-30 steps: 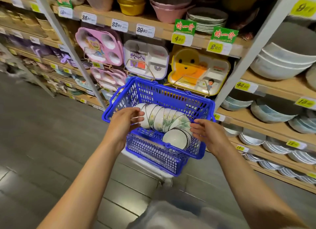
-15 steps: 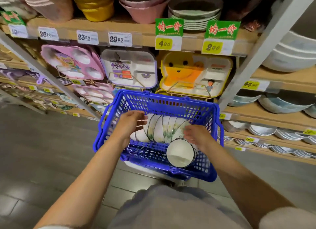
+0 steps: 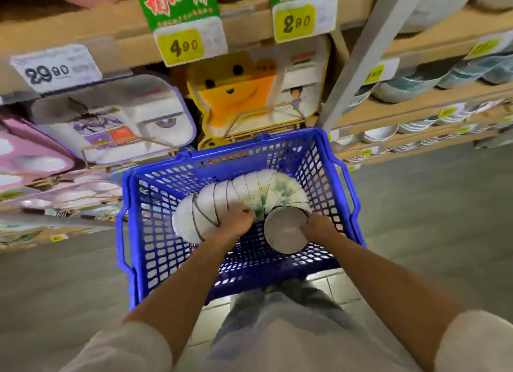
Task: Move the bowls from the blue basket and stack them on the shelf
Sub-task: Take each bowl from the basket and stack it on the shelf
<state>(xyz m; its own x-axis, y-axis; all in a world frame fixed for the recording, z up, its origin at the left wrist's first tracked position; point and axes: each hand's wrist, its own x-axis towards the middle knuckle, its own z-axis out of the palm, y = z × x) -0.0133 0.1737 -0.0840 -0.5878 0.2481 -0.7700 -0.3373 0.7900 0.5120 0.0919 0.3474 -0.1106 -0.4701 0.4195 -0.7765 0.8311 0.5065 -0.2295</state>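
Observation:
A blue plastic basket [image 3: 155, 260] stands on the floor below me. Inside it lies a curved row of several nested white bowls [image 3: 244, 188] with green leaf prints and dark rims. My left hand [image 3: 236, 221] grips the row near its middle from the near side. My right hand [image 3: 319, 228] holds the rim of the end bowl [image 3: 283, 230], whose white inside faces me. Wooden shelves [image 3: 433, 109] with stacked bowls rise to the right.
Children's divided plates in wire stands, purple-edged [image 3: 116, 119] and yellow [image 3: 236, 94], hang right behind the basket. A grey upright post [image 3: 358, 58] splits the shelving. Price tags [image 3: 180, 47] line the shelf edge above. Grey floor spreads on both sides.
I have leaned in closer over the basket. Both hands went from hovering at the row's ends down onto the bowls; the left now grips the row's middle, the right the end bowl.

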